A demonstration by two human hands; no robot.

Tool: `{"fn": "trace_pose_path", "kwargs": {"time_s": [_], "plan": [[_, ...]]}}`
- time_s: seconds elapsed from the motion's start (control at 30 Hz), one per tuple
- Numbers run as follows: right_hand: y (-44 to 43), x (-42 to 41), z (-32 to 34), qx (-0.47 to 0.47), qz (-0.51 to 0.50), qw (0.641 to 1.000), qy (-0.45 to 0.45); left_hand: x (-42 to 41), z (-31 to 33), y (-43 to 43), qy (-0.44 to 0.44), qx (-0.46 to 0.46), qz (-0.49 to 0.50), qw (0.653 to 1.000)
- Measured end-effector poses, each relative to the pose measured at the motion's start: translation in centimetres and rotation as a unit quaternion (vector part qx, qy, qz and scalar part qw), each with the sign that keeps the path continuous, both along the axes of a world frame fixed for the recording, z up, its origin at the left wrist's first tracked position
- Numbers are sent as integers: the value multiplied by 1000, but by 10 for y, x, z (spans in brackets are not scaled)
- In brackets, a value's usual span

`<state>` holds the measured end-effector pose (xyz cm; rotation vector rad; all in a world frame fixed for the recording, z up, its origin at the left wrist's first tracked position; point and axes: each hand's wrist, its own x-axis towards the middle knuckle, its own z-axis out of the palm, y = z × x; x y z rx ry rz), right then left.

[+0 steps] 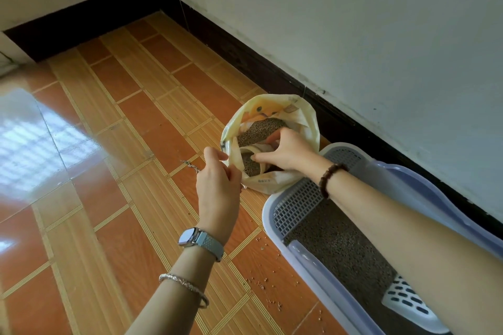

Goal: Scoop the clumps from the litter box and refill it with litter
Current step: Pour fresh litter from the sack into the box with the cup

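Observation:
A cream and orange litter bag (296,114) stands open on the floor, with grey-brown litter inside. My left hand (217,179) pinches the bag's near rim. My right hand (285,152) reaches into the bag and grips a white cup (254,162) filled with litter. The lavender and white litter box (307,261) lies at the lower right along the wall, with litter (343,247) in its pan and a grey grid step (296,204) at its near end. A white slotted scoop (408,302) rests in the litter near the frame's bottom edge.
Orange and wood-pattern floor tiles (136,171) spread to the left. Spilled litter grains (261,283) dot the floor beside the box. A dark baseboard (245,54) and a pale wall run behind the bag and box.

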<state>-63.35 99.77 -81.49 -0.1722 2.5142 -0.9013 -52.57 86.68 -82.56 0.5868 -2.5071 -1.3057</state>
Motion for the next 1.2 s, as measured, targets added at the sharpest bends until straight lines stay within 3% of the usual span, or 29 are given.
{"fn": "trace_pose_path", "kwargs": {"time_s": [0.57,0.87,1.2], "plan": [[31,3,34,-141,-84,984,-61,-1,-2,1,-6,-18,5,1000],[55,15,45,-318,-151,918,-181,1,3,7,-12,0,14,1000],[119,46,62,-348,-182,904,-171,30,1,29,16,9,32,999]]}}
